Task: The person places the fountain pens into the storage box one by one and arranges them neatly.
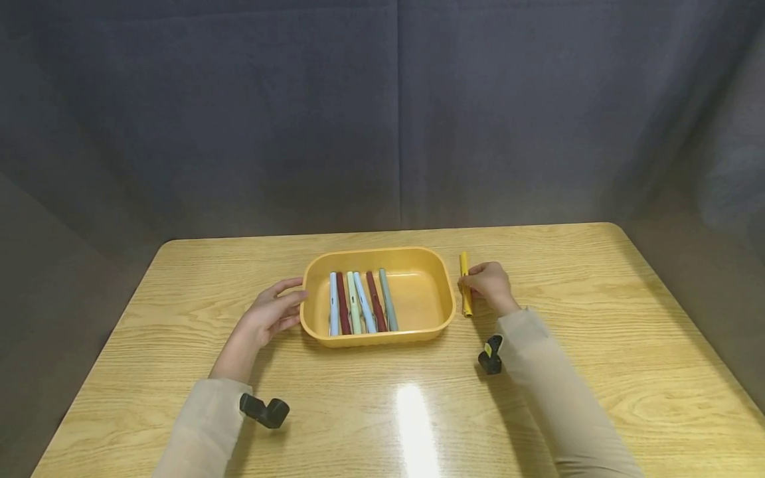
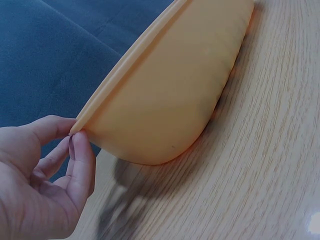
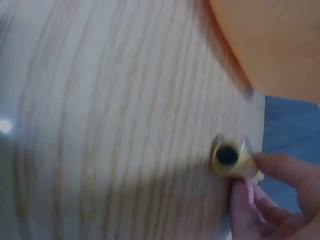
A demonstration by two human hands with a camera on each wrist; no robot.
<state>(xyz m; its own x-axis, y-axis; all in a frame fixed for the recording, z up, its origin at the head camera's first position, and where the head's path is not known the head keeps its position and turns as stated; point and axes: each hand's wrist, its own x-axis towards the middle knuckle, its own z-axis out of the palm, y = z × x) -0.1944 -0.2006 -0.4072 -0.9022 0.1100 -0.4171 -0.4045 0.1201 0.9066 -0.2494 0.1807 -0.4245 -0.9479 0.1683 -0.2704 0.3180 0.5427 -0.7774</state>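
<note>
A yellow-orange tray (image 1: 418,337) stands on the table with several pens lying side by side in its left and middle part. Among them are a light blue pen (image 1: 333,303), a pale green pen (image 1: 353,302), a dark red pen (image 1: 376,302) and a grey-green pen (image 1: 388,300). My left hand (image 1: 277,311) pinches the tray's left rim between thumb and fingers, plainly seen on the tray (image 2: 155,100) in the left wrist view. Just right of the tray, my right hand (image 1: 490,285) pinches a yellow pen (image 1: 467,304); its round dark end faces the right wrist camera.
The wooden table (image 1: 335,411) reaches back to a dark grey curtain (image 1: 394,133). Black wrist cameras, one on the left sleeve (image 1: 206,418) and one on the right sleeve (image 1: 556,392), hang over the table in front of the tray.
</note>
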